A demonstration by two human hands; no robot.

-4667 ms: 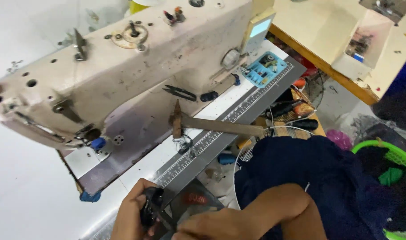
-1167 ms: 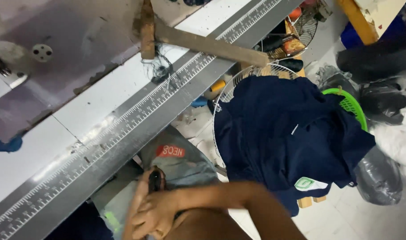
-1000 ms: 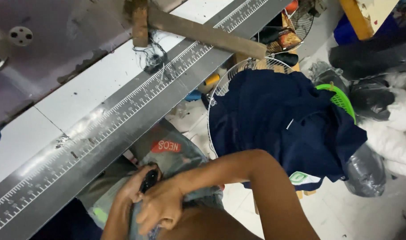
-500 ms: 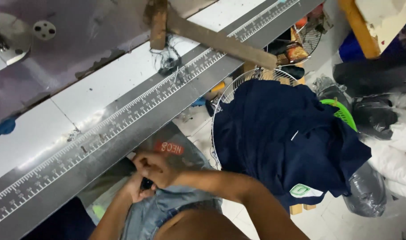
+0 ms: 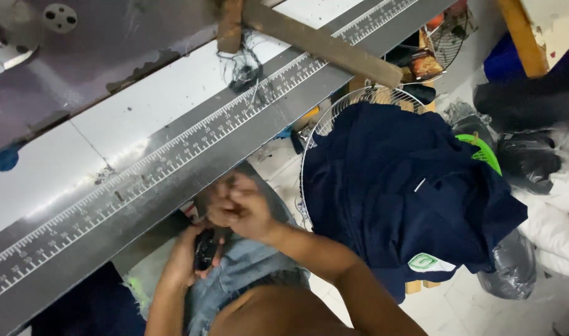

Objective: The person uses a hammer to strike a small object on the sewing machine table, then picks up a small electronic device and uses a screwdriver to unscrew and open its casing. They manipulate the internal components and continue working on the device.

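Hands work low in the view, under the edge of the table (image 5: pixel 141 134), over the person's lap. The left hand (image 5: pixel 188 258) closes its grip on a small dark object (image 5: pixel 205 249); what kind of object it is, I cannot tell, because it is small and partly hidden. The right hand (image 5: pixel 241 208) is blurred and sits just above it, fingers curled toward the same object, but whether this grip holds anything I cannot tell. Both hands are over denim cloth (image 5: pixel 247 280) on the lap.

Along the table edge runs a metal ruler (image 5: pixel 172 149) with printed marks. On the table, a wooden bar (image 5: pixel 322 43) lies across, and a tangle of dark thread (image 5: pixel 244 71) hangs at its post. To the right of the hands, navy cloth (image 5: pixel 403 186) covers a wire fan guard (image 5: pixel 343 102), and a green basket (image 5: pixel 480 149) shows behind it. White bundles (image 5: pixel 555 224) lie at the far right on the floor.

In my judgement, the risk is in the tight space: the hands are very near the hard edge of the table, so a knuckle may strike it. The object is small and held over the lap, so it may slip into the denim folds or fall to the floor.
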